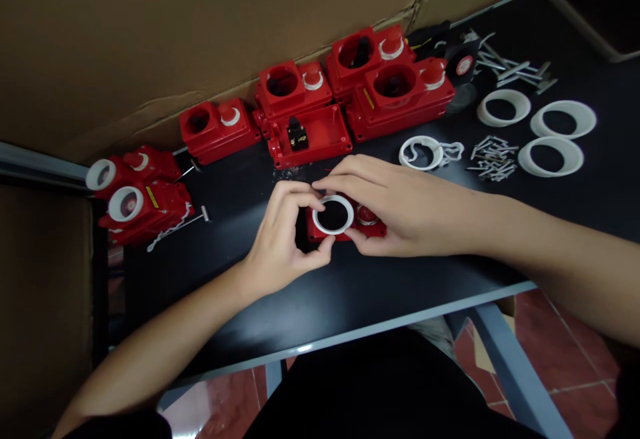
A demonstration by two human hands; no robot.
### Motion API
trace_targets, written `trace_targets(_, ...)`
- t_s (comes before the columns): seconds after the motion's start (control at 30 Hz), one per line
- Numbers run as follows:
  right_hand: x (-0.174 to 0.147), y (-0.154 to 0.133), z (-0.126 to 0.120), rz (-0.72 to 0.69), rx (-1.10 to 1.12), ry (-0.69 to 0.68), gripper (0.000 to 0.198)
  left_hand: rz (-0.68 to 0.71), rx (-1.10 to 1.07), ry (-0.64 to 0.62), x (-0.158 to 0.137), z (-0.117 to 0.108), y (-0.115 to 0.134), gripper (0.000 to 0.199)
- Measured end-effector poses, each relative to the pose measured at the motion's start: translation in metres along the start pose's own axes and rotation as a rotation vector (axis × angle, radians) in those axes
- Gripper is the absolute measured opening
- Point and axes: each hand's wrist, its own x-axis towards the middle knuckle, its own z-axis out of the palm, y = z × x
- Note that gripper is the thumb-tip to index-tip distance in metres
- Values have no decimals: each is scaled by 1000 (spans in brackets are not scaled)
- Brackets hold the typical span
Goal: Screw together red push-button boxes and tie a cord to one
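Observation:
Both hands meet around a white plastic ring [323, 225] at the middle of the bench. It sits on or just over a red plastic cover [314, 232]; whether it touches is hard to see. My left hand [287, 239] grips the ring's left side between curled fingers and thumb. From the other side, my right hand [400, 209] holds its right edge, fingers over the top and thumb below. A red knob [367, 215] on the cover shows under my right palm. The rest of the cover is hidden by my hands.
Red housings [400, 102] line the cardboard wall [200, 25], with an open red box [320, 135] before them. Two ringed red units [165, 205] stand left. Loose white rings [550, 157], screws [495, 159] and metal pins [515, 72] lie right on the black tabletop [240, 212].

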Motion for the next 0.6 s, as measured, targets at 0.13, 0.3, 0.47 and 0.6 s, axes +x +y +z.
trace_targets(0.13,0,0,1,-13,-31,2,55,-3,-12,3,1,-1,1,49)
trace_targets(0.3,0,1,0,-28,-47,7,54,1,4,0,0,-1,0,50)
trace_targets(0.47,-1,0,-1,-18,-36,6,54,-18,2,-12,-1,-1,-1,53)
trace_targets(0.6,0,-1,0,-12,-17,-4,55,-37,15,-26,-2,-1,-1,54)
